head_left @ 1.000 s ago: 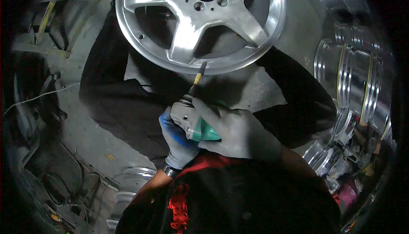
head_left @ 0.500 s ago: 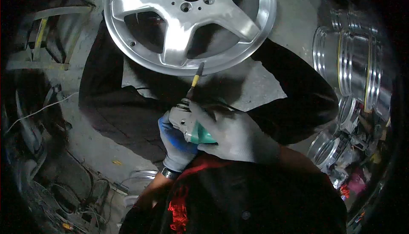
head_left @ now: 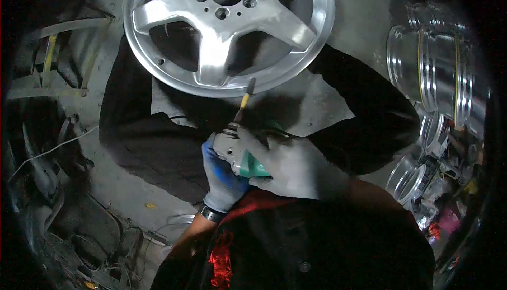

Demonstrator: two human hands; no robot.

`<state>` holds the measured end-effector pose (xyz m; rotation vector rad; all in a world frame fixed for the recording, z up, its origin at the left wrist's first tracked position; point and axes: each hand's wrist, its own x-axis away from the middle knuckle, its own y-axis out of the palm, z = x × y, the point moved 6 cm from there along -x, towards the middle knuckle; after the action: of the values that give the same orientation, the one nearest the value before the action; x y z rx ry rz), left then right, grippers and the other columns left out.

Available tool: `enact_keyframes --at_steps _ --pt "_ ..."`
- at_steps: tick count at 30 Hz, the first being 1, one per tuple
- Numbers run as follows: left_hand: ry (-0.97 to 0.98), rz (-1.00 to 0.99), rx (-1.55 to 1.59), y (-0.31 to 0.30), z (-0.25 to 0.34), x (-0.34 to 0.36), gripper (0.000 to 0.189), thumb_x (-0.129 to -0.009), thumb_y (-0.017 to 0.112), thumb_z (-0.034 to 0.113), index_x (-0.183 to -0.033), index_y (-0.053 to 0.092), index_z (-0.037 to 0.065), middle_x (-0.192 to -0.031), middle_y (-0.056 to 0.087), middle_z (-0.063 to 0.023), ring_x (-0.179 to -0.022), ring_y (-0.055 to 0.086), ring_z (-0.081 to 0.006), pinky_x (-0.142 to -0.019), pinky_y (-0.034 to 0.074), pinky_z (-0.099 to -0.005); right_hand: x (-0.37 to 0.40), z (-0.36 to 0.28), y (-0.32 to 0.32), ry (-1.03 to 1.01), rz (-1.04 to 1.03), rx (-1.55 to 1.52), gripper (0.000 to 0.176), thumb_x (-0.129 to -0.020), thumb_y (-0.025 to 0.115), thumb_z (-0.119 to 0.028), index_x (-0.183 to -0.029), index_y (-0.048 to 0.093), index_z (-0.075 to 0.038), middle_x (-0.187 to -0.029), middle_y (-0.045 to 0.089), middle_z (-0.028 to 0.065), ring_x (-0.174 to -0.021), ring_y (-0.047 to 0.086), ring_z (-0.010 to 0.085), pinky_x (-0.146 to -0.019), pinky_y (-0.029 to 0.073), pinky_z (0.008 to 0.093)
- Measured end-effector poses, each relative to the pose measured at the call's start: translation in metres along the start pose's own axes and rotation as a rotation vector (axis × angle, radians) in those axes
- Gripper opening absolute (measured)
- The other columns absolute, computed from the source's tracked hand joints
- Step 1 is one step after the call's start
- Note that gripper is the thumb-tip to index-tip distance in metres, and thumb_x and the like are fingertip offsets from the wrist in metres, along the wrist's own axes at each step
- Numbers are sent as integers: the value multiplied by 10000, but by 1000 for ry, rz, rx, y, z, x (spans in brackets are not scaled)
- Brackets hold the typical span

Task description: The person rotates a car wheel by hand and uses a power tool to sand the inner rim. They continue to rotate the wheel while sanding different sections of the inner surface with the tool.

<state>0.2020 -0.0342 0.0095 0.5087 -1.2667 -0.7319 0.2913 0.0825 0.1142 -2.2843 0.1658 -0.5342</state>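
A silver five-spoke alloy wheel (head_left: pixel 214 63) lies in front of me at the top of the view, between my legs. Both gloved hands hold a green and grey power tool (head_left: pixel 251 166). From its head a thin rotary bit (head_left: pixel 245 100) with a yellow band points up, its dark tip at the wheel's near rim; whether it touches is hard to tell. My left hand (head_left: pixel 221 181), in a grey and blue glove, wraps round the tool's left side. My right hand (head_left: pixel 296 168), in a grey glove, is closed over the tool body from the right.
Several shiny wheel rims (head_left: pixel 406 68) stand along the right, with a smaller ring (head_left: pixel 406 179) and mixed scraps below. At the left are a metal frame (head_left: pixel 87 24) and dark parts with tangled cables (head_left: pixel 100 248). My bent legs (head_left: pixel 364 105) flank the wheel.
The wheel appears slightly further left and lower, and the rims on the right have shifted a little too. Both hands and the tool appear slightly further right, still held the same way.
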Motion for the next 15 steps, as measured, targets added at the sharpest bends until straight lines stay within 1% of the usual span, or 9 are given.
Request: enact_keyframes --at_steps 1,2,3,4,5,7,10,12,15 --pt "422 -74 -779 26 13 8 306 -1102 352 326 -1275 516 135 -1216 615 -26 -1154 576 -154 -1049 444 -345 4 3 -6 7 32 -29 909 -831 741 -390 -1520 345 50 -919 641 223 -769 670 338 -669 553 445" --pt "418 -77 -779 25 12 4 306 -1102 352 326 -1275 516 135 -1216 615 -26 -1154 576 -154 -1049 444 -345 6 4 -11 11 63 -58 912 -824 746 -383 -1521 348 50 -917 638 226 -765 667 341 -671 551 451" --pt "222 -5 -502 12 4 -4 310 -1093 366 349 -1239 536 135 -1189 622 -22 -1132 584 -161 -1042 450 -351 5 2 -15 13 64 -59 912 -824 746 -383 -1521 348 50 -917 638 226 -765 667 341 -671 551 451" --pt "30 67 -225 2 -4 -8 318 -1084 381 373 -1203 555 135 -1163 629 -19 -1110 593 -167 -1034 456 -358 3 1 -13 51 -32 -16 936 -824 746 -416 -1538 329 23 -1010 641 250 -833 688 348 -730 570 435" --pt "32 70 -228 0 0 -6 318 -1084 381 373 -1203 555 135 -1163 629 -19 -1110 593 -167 -1034 456 -358 2 2 -8 86 -127 26 960 -824 746 -448 -1554 309 -4 -1103 644 275 -902 709 354 -789 588 420" --pt "-129 -59 142 10 2 2 432 -1040 414 493 -1255 592 163 -1234 645 -14 -1178 603 -198 -1060 458 -406 -3 -1 1 46 -120 30 955 -830 743 -445 -1558 305 -8 -1105 644 273 -907 707 355 -786 587 422" --pt "-38 54 135 -8 9 11 411 -1051 395 477 -1225 597 164 -1201 641 -27 -1145 607 -192 -1044 471 -392 -14 -6 13 -16 -132 4 945 -842 736 -441 -1563 299 -15 -1112 644 269 -924 703 356 -789 587 422" --pt "-5 -76 150 -1 13 15 351 -1063 395 421 -1229 575 170 -1188 618 -34 -1107 606 -177 -1021 486 -370 -18 -9 10 -35 -149 -26 940 -847 732 -441 -1565 297 -19 -1116 645 267 -935 702 355 -795 587 420" --pt "225 35 -309 10 23 18 263 -1058 456 290 -1260 526 136 -1195 590 -46 -1090 592 -166 -1003 492 -353 -15 -9 1 2 -260 -9 941 -849 731 -446 -1567 294 -23 -1150 645 255 -962 698 355 -838 584 420"
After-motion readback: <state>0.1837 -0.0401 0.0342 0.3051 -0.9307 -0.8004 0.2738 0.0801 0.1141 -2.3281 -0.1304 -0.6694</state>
